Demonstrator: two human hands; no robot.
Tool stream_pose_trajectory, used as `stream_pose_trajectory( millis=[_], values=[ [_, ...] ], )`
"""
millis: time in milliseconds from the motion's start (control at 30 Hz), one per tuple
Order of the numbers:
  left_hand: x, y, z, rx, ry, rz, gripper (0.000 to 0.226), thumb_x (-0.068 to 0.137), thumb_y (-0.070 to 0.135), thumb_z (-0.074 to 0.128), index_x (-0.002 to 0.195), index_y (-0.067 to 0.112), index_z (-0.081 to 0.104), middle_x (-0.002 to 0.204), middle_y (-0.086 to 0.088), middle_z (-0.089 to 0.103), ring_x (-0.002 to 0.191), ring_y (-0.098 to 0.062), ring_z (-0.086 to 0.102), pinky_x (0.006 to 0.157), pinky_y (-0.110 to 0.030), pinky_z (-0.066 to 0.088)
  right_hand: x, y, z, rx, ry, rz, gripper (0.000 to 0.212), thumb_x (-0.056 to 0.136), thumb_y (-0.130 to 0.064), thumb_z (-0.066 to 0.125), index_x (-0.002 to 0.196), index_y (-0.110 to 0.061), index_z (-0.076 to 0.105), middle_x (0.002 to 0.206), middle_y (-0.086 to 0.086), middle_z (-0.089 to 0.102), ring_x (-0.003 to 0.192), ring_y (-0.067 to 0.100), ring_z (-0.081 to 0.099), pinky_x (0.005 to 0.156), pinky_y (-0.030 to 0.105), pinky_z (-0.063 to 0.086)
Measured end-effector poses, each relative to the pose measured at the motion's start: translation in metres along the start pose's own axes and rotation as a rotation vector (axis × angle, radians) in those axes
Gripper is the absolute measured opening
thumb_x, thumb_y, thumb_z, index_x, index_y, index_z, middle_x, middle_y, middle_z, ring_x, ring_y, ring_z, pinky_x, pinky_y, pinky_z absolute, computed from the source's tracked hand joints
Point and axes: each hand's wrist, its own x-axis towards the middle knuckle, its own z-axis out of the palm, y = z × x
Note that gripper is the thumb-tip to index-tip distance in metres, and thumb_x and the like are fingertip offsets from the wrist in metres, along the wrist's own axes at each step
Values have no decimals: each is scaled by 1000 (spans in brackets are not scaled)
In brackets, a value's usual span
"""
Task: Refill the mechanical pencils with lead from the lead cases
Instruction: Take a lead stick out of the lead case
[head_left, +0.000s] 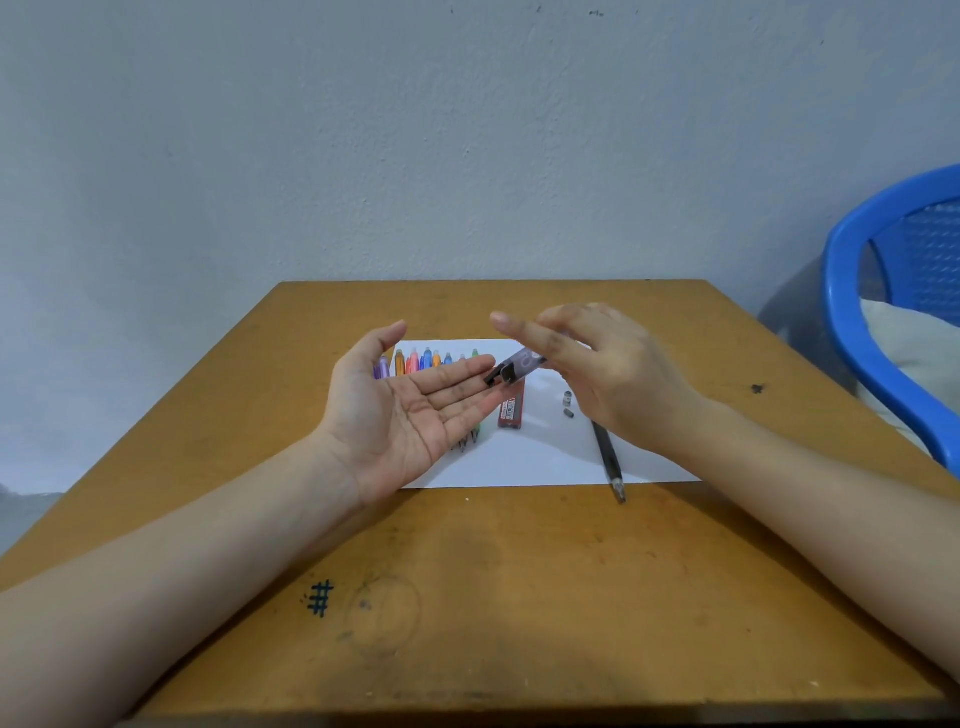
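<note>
Scuffed brown table (519, 597) w/ inked hash mark (320, 598), vs plain grey wall (467, 156), blue chair (857, 291) at R; on its white paper (519, 462) lie coloured mech. pencils (423, 359), red lead case (511, 410) & black pencil (608, 452), while R hand (608, 369) pinches purple lead case (519, 366), tilted over flat, palm-up L hand (410, 410).

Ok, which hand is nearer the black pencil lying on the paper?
Right. The right hand, holding a lead case, is over the far end of the black pencil; the left hand, open palm up, is off to its left.
</note>
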Motion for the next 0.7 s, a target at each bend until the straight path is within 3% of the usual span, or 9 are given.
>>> stream_pose_trajectory(
  millis=[100, 333, 533, 700],
  values=[
    [1, 0, 0, -7, 7, 0, 69, 90, 44, 44, 119, -17, 51, 116, -36, 59, 109, -47, 59, 92, -48, 48, -1, 0, 0, -15, -16, 3, 75, 75, 17, 63, 137, -19, 41, 93, 8, 63, 76, 22, 57, 68, 30, 46],
    [0, -1, 1, 61, 33, 18, 59, 91, 37, 45, 113, -18, 54, 111, -35, 61, 105, -45, 62, 91, -46, 49, -1, 2, 1, 20, -11, 32, 72, 77, 14, 63, 138, -17, 40, 98, 9, 64, 78, 24, 58, 65, 36, 49],
    [5, -7, 0, 373, 128, 136, 24, 91, 8, 52, 104, -10, 62, 100, -25, 70, 94, -31, 70, 82, -32, 57, 1, -2, -3, 68, 31, 98, 57, 86, 5, 61, 136, -14, 42, 95, 10, 63, 75, 22, 57, 63, 37, 50],
    [4, -13, -1, 533, 129, 257, 12, 86, 2, 61, 95, -3, 69, 93, -18, 73, 87, -24, 72, 75, -22, 57, 3, -8, -7, 94, 57, 126, 50, 87, 1, 60, 134, -10, 47, 94, 10, 64, 76, 23, 58, 61, 39, 52]
  ],
)
